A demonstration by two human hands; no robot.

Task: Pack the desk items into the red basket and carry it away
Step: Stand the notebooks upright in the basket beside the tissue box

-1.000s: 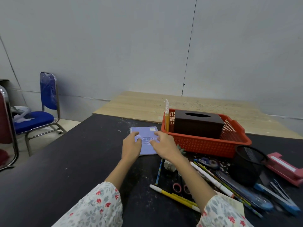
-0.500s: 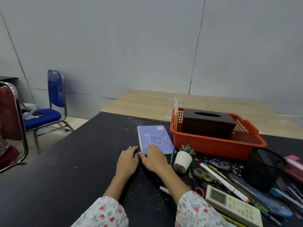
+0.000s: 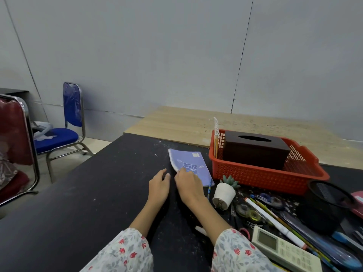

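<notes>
The red basket (image 3: 263,174) stands on the black desk and holds a dark brown tissue box (image 3: 255,152) and an upright spiral notebook (image 3: 216,138). A purple spiral notebook (image 3: 189,163) lies flat just left of the basket. My right hand (image 3: 188,183) covers its near left corner, fingers curled over the cover and thumb at the edge. My left hand (image 3: 159,186) rests on the desk right beside it, fingers relaxed and holding nothing.
A small potted succulent (image 3: 225,193) stands right of my right hand. Further right lie tape rolls (image 3: 249,212), pens and pencils (image 3: 275,220), a black mesh cup (image 3: 324,205), a white remote (image 3: 284,250) and a pink stapler (image 3: 358,203). Blue chair (image 3: 64,132) and red chair (image 3: 15,146) stand left.
Both hands drew back from the top of the purple notebook to its near edge. The right hand has now settled on the near left corner. The camera shifted left and down.
</notes>
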